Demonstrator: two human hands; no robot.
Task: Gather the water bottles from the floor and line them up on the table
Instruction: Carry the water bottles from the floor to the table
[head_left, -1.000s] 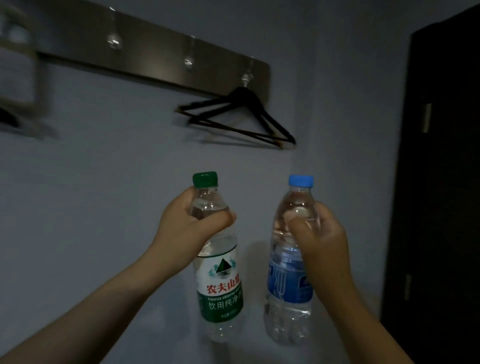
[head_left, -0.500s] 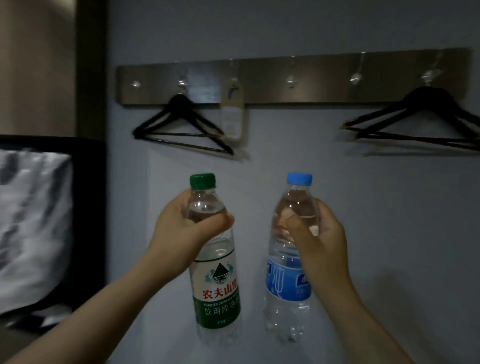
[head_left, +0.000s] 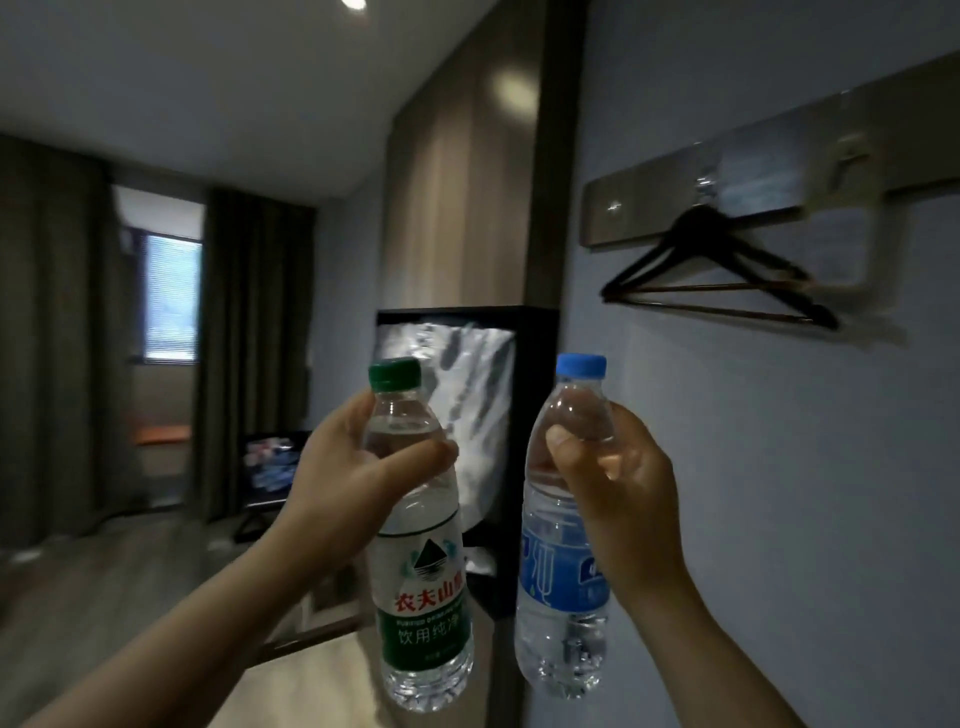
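You hold two water bottles caps up in the air, below and left of the black hanger (head_left: 711, 270) on the wall. Your left hand (head_left: 353, 478) grips the green-capped bottle (head_left: 423, 597) near its shoulder, fingers wrapped round it. Your right hand (head_left: 618, 499) grips the blue-capped bottle (head_left: 563, 597) the same way, the bottles just apart.

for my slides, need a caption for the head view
Head view: left hand holds a green-capped clear plastic bottle, right hand a blue-capped clear plastic bottle, both near upright.
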